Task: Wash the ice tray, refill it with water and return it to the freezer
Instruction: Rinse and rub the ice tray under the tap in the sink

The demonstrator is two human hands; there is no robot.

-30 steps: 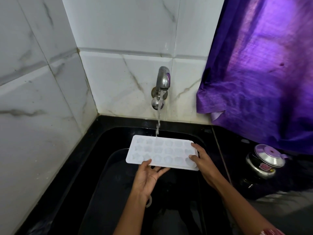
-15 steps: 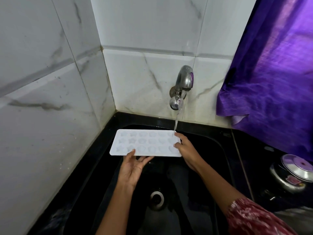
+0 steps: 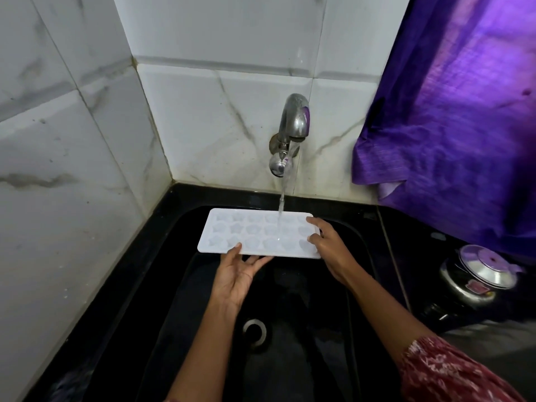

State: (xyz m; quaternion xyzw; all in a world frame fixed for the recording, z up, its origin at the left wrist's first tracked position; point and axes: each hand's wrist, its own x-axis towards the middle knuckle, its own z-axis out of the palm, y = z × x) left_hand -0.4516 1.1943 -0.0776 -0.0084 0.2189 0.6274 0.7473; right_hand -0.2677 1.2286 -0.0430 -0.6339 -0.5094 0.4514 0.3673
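A white ice tray (image 3: pixel 255 232) with star-shaped cells is held level over the black sink (image 3: pixel 179 285). Water runs from the steel tap (image 3: pixel 293 123) onto the tray's right-centre cells. My left hand (image 3: pixel 236 274) supports the tray's near edge from below, fingers straight under it and thumb on the top rim. My right hand (image 3: pixel 327 246) grips the tray's right end, thumb on top and fingers curled round the edge.
The sink drain (image 3: pixel 255 329) lies below the tray. White marble tile walls stand at the left and back. A purple curtain (image 3: pixel 452 111) hangs at the right, above a steel lidded pot (image 3: pixel 478 275) on the black counter.
The tray has shifted left relative to the tap, so the stream now lands on inner cells instead of the right edge. Both hands keep their hold.
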